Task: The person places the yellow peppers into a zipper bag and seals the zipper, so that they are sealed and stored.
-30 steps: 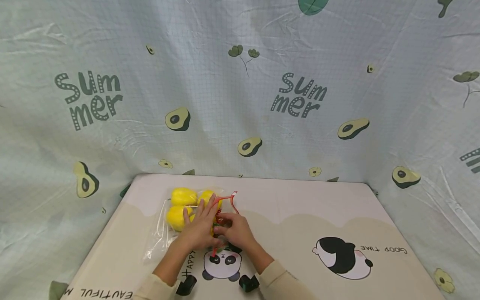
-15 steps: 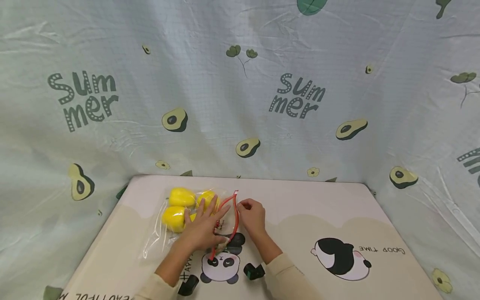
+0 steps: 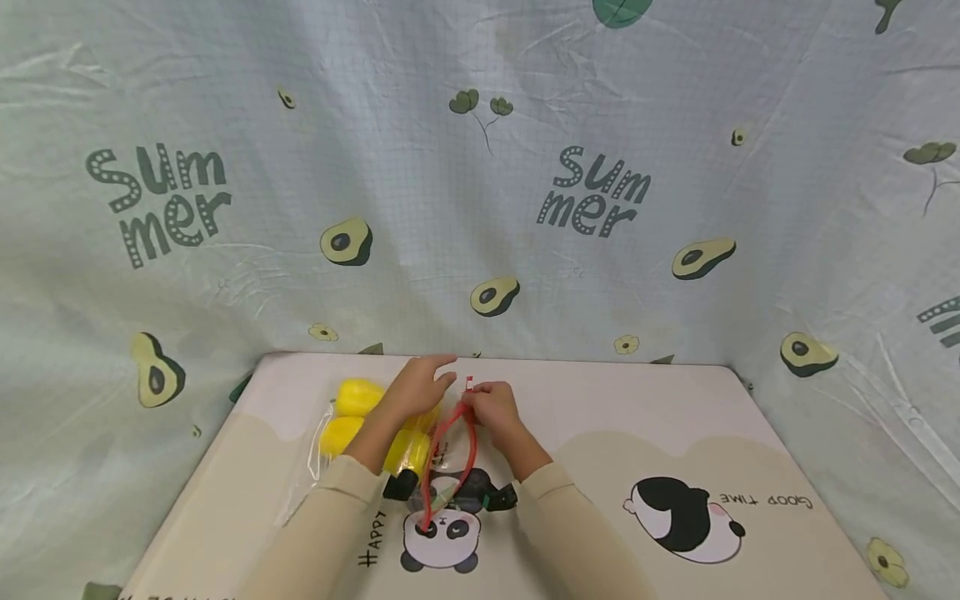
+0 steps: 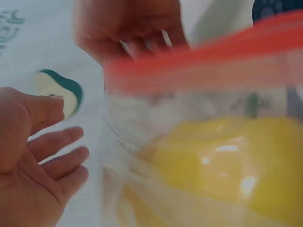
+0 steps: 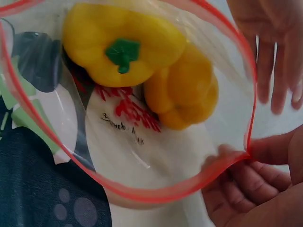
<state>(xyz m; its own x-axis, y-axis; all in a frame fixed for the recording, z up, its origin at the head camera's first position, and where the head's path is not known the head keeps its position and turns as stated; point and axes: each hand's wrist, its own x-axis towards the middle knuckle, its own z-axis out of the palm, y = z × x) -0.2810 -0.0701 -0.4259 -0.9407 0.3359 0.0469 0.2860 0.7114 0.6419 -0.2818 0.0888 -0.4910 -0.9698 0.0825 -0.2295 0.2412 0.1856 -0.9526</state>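
A clear zip bag with a red rim lies on the table, its mouth spread wide. Several yellow bell peppers with a glossy surface are inside; one bell pepper shows a green stem near the mouth. My right hand pinches the far corner of the red rim between thumb and fingers. Just left of that corner, my left hand hovers with loosely extended fingers, holding nothing. In the left wrist view the left hand's fingers stand apart from the bag.
Black wrist-worn pieces sit by both forearms. The pale table mat carries printed pandas and lettering. A curtain with avocado prints hangs right behind the table's far edge.
My left hand has left the bag's near side and the peppers and moved forward to the far side. My right hand has shifted slightly left and now pinches the rim's far corner.
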